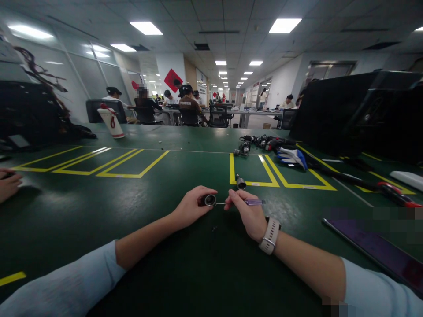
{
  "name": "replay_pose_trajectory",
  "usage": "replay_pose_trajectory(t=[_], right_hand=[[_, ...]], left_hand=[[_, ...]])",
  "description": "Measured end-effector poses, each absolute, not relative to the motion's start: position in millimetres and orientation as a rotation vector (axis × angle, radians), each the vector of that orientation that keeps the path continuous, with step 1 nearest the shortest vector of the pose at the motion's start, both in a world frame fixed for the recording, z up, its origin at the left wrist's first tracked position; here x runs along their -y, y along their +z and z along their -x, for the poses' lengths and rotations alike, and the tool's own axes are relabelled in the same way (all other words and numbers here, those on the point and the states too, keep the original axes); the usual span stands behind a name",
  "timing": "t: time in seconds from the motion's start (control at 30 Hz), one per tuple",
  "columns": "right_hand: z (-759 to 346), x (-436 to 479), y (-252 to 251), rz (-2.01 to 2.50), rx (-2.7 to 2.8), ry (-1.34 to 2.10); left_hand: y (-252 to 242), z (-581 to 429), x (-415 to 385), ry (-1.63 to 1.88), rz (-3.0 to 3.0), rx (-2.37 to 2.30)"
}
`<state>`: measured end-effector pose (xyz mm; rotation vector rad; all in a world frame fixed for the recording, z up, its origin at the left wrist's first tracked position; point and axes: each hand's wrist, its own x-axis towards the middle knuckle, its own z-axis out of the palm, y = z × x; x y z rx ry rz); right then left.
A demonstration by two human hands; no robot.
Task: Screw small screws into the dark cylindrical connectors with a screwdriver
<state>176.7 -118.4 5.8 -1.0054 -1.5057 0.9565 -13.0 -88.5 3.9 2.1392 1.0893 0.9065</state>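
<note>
My left hand (193,206) is closed around a small round metal part (210,200), its hollow end facing me. In my right hand (246,211) is a screwdriver (254,202) with a clear purple handle, gripped between thumb and fingers. Its thin shaft points left, and the tip meets the rim of the metal part or lies right beside it. Just beyond my right hand, another metal fitting (241,182) rests on the green table (148,246). A few tiny dark pieces, perhaps screws (214,228), lie on the table nearer to me.
Yellow tape (119,176) marks boxes across the table. Dark metal parts (245,148), a blue-white glove (292,157) and a red-black tool (393,193) lie right of centre. A tablet-like device (376,246) sits at right, a white cup (111,121) far left. Another person's hand (9,182) shows at left.
</note>
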Motion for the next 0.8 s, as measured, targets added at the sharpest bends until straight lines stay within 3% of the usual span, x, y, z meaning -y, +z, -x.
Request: replay_pose_trajectory(t=[0.33,0.8], right_hand=[[-176,119,9,1.056,1.623,0.938],[-179,118,1,1.015,1.760,0.922]], left_hand=[[11,-1,97,0.958,-1.512,-1.029],[12,-3,104,0.971,-1.442,-1.138]])
